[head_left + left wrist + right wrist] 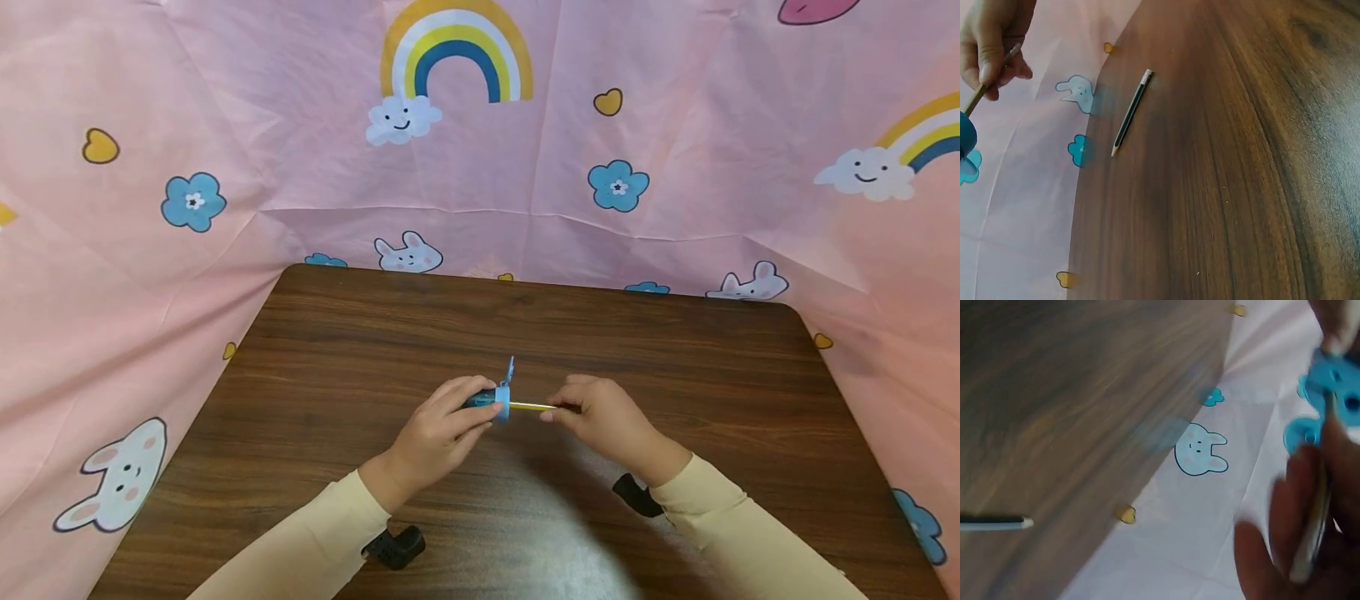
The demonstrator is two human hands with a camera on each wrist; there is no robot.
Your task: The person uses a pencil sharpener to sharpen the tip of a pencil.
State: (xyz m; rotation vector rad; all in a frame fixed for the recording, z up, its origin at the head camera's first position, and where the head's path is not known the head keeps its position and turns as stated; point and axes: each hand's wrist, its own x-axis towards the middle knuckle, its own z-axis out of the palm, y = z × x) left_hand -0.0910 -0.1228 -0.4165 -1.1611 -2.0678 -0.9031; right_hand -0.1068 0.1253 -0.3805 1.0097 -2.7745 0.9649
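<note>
My left hand [437, 427] grips a small pencil sharpener [502, 402] with a light blue top and a dark see-through body. Its hinged lid [511, 372] stands up from the top. Out of the top, towards the right, runs a yellow pencil [531, 407], which my right hand [603, 414] pinches between thumb and fingers. Holes show in the sharpener's blue face in the right wrist view, with the pencil's front end at one of them; that view is blurred. On the table lies a second pencil [1130, 115], dark with a white end, apart from both hands.
The brown wood-grain table [360, 333] has rounded far corners. Pink cloth [315, 100] printed with rainbows, rabbits and flowers hangs behind it and at both sides. A black strap piece [395, 547] shows under the left forearm, another [637, 495] under the right.
</note>
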